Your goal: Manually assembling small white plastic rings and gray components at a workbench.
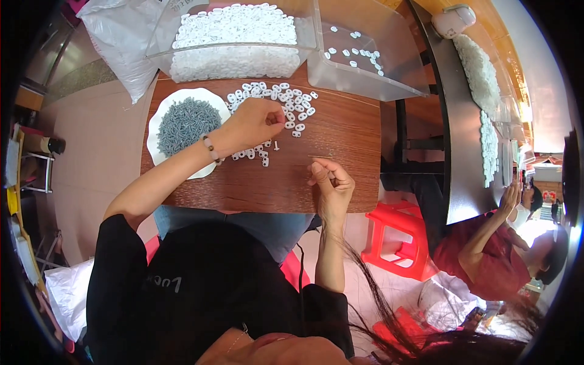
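Observation:
My left hand (260, 125), with a beaded bracelet at its wrist, hangs over a spread of small white two-holed plastic pieces (302, 116). Its thumb and fingers are pinched together; whatever lies between them is too small to make out. To the right, my right hand (333, 182) is closed over the brown wooden table (255, 194), thumb against fingers, with a thin needle-like rod (320, 157) at its fingertips. Left of my left hand, a white scalloped plate (154, 134) carries a heap of small grey screw-like pieces (185, 126). A single small white piece (277, 146) lies below my left hand.
Behind the table stand a clear bin (231, 52) full of white pieces and another clear bin (365, 79) with several pieces. A white sack (125, 48) leans at left. At right are a dark table (462, 164), a red stool (395, 237) and a seated person (493, 255).

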A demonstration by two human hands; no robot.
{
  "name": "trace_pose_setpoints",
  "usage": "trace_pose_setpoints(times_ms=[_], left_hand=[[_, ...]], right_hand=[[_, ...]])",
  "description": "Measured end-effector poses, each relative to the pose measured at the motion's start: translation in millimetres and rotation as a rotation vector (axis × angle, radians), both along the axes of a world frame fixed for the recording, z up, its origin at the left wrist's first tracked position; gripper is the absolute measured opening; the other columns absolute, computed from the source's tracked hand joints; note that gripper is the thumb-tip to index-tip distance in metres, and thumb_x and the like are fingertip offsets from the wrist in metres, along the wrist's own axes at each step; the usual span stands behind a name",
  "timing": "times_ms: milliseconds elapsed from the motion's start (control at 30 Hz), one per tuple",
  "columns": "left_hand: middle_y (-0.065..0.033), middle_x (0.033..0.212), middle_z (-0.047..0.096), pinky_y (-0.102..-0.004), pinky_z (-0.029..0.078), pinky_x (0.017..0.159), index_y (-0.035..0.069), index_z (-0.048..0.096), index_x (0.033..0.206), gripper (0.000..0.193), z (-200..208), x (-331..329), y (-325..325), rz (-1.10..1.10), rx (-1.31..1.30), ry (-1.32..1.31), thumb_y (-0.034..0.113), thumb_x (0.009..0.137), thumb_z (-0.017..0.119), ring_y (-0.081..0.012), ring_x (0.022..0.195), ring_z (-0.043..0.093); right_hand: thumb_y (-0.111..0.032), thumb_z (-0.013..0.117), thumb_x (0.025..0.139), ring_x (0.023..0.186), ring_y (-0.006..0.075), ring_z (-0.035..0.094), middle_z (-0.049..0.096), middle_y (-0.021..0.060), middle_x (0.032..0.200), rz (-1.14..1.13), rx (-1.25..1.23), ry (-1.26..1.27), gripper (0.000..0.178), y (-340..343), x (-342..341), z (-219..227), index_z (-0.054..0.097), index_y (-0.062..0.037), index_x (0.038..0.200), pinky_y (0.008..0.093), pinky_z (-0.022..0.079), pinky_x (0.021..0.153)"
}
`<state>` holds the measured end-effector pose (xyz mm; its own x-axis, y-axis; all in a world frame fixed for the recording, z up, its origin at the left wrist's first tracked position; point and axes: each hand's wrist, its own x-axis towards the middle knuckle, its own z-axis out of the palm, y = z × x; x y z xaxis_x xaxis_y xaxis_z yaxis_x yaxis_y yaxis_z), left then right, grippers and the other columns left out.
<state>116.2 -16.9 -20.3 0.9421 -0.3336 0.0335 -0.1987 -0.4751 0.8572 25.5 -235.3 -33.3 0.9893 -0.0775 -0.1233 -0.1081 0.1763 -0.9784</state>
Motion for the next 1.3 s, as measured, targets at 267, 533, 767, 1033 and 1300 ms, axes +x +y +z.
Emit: trace_pose_setpoints(times_ms=[267, 533, 767, 1033, 1300], left_hand=[[-0.0048, 0.079, 0.068, -0.0218, 0.048, 0.061, -0.003, 0.069, 0.095, 0.017, 37, -74, 28, 0.199, -0.348, 0.291, 0.012, 0.088, 0.065, -0.0062, 0.069, 0.059], [-0.0073, 0.088, 0.068, -0.0192, 0.046, 0.064, -0.003, 0.065, 0.107, 0.022, 19, -130, 41, 0.29, -0.646, 0.566, 0.013, 0.092, 0.062, -0.0062, 0.07, 0.056], [-0.0029, 0.087, 0.063, -0.0196, 0.046, 0.067, 0.002, 0.055, 0.121, 0.028, 11, -135, 31, 0.289, -0.635, 0.499, 0.012, 0.094, 0.058, -0.0055, 0.073, 0.055], [-0.0006, 0.085, 0.059, -0.0205, 0.047, 0.069, 0.003, 0.054, 0.116, 0.022, 11, -139, 26, 0.228, -0.592, 0.455, 0.009, 0.096, 0.053, -0.0051, 0.076, 0.055], [0.0001, 0.086, 0.056, -0.0206, 0.045, 0.068, 0.003, 0.05, 0.121, 0.024, 13, -139, 24, 0.184, -0.556, 0.485, 0.012, 0.098, 0.051, -0.0044, 0.075, 0.052]], right_hand=[[-0.009, 0.06, 0.094, 0.072, 0.0082, 0.059, 0.068, 0.0076, 0.09, 0.065, -0.041, -0.055, 0.019, 15, 6, 0, 0.065, 0.0016, 0.108, 0.0223, 0.05, 0.062], [-0.01, 0.06, 0.094, 0.071, 0.0078, 0.058, 0.065, 0.0063, 0.087, 0.179, 0.045, 0.038, 0.024, 26, 1, -3, 0.062, 0.0024, 0.114, 0.0215, 0.05, 0.063], [-0.007, 0.067, 0.089, 0.074, 0.0071, 0.059, 0.069, 0.0082, 0.091, 0.228, 0.036, 0.206, 0.018, 43, -13, 14, 0.066, 0.0007, 0.104, 0.0186, 0.048, 0.067], [-0.009, 0.068, 0.088, 0.078, 0.0065, 0.059, 0.07, 0.0054, 0.092, 0.348, 0.017, 0.221, 0.015, 56, -24, 13, 0.068, -0.0005, 0.1, 0.02, 0.047, 0.07], [-0.009, 0.07, 0.087, 0.079, 0.0063, 0.059, 0.069, 0.0019, 0.088, 0.39, -0.041, 0.214, 0.016, 58, -26, 11, 0.07, 0.0006, 0.099, 0.0206, 0.046, 0.073]])
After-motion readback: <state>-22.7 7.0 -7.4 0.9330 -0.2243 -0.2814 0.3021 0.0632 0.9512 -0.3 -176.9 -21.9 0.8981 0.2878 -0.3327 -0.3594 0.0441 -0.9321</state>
